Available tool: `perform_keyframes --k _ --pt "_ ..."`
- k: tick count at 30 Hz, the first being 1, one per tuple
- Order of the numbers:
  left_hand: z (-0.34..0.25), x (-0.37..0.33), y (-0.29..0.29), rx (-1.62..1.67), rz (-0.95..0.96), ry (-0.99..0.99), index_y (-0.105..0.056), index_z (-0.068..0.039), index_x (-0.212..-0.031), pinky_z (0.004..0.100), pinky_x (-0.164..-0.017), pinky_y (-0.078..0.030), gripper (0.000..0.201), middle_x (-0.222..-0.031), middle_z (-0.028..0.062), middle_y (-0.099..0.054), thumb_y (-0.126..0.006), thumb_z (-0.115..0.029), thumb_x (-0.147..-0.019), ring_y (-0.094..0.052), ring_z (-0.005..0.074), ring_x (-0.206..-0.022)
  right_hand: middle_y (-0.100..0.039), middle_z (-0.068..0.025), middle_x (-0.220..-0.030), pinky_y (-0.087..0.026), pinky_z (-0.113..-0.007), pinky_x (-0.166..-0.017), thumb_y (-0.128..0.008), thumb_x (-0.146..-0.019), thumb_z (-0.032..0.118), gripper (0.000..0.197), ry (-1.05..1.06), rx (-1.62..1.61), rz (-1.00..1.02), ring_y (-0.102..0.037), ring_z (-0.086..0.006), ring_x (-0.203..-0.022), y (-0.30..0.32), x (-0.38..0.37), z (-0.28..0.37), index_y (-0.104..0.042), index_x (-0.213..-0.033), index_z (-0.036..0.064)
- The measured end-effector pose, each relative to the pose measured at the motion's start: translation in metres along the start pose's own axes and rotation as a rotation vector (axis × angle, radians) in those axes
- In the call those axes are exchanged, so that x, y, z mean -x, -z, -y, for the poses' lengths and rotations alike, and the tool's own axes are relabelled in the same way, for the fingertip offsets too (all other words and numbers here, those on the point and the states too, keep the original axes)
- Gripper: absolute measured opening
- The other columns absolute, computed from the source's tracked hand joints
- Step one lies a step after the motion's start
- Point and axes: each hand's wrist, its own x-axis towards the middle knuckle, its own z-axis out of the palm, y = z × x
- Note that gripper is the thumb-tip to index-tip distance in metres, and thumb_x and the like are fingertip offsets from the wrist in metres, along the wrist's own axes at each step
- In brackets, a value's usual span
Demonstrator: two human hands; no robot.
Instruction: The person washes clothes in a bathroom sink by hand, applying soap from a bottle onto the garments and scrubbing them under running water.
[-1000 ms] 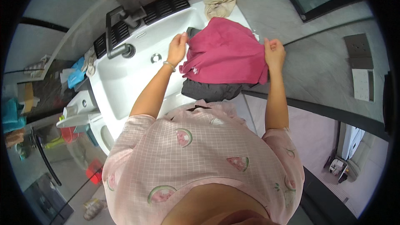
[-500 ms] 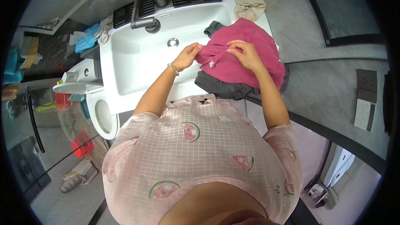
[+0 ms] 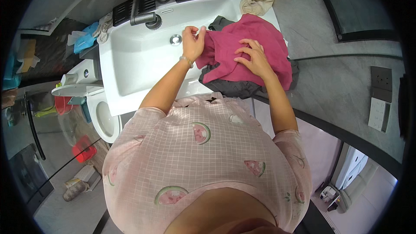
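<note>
Magenta cloth [image 3: 272, 45] lies under the half-open right hand [image 3: 256, 62].

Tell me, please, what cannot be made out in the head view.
- Dark grey garment: head view, mostly hidden beneath the magenta garment.
- Right side of the white sink: head view, covered by the garments.
- Markings on the white wall panel: head view, too small to read.
</note>
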Motion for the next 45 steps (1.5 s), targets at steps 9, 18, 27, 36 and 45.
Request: perform_keyframes --k 9,18,27,36,45 --pt "-0.004 0.056 0.029 -0.289 0.802 -0.145 -0.061 0.000 -0.085 0.0298 -0.078 -0.047 0.025 -0.087 0.0109 -0.062 -0.065 -0.025 -0.081 -0.060 0.0211 -0.082 -0.049 -0.0039 -0.122 -0.027 -0.040 -0.097 -0.070 -0.070 0.024 0.017 0.065 0.026 0.039 -0.037 -0.0262 -0.118 -0.007 -0.002 -0.012 -0.065 -0.080 0.0111" --pt "-0.014 0.038 0.030 0.598 0.613 0.425 -0.059 -0.003 -0.104 0.0227 -0.074 -0.047 0.039 -0.093 0.0015 -0.062 -0.042 -0.037 -0.095 -0.058 0.0075 -0.079 -0.049 -0.0028 -0.125 -0.024 -0.040 -0.097 -0.062 -0.080 0.029 0.028 0.002 0.032 0.115 -0.039 -0.0232 -0.114 -0.012 -0.014 -0.010 -0.061 -0.100 0.0097" --pt "-0.006 0.037 0.016 0.075 0.250 0.168 -0.058 0.004 -0.081 0.0284 -0.055 -0.042 0.031 -0.064 0.0052 -0.056 -0.054 -0.026 -0.088 -0.047 0.0111 -0.059 -0.058 0.0024 -0.074 -0.038 -0.021 -0.054 -0.070 -0.074 0.013 0.017 -0.183 -0.540 -0.004 -0.045 -0.0037 -0.059 0.008 -0.028 0.023 -0.060 -0.084 0.0037" --pt "-0.049 0.055 -0.025 0.552 0.659 0.545 -0.060 -0.001 -0.082 0.0246 -0.055 -0.045 0.025 -0.083 0.0036 -0.061 -0.044 -0.018 -0.092 -0.056 0.0115 -0.068 -0.048 -0.0119 -0.049 -0.036 -0.034 -0.044 -0.060 -0.084 0.021 0.026 -0.468 -0.475 -0.693 -0.051 -0.0196 -0.043 -0.033 -0.069 0.043 -0.050 -0.071 0.0019" --pt "-0.058 0.049 -0.034 0.780 0.373 0.842 -0.056 -0.004 -0.084 0.0287 -0.056 -0.045 0.022 -0.072 0.0026 -0.055 -0.044 -0.022 -0.091 -0.052 0.0131 -0.064 -0.055 -0.0156 -0.059 -0.043 -0.036 -0.051 -0.054 -0.086 0.015 0.021 -0.295 -0.608 -0.873 -0.056 -0.0276 -0.052 -0.039 -0.073 0.076 -0.049 -0.071 0.0004"
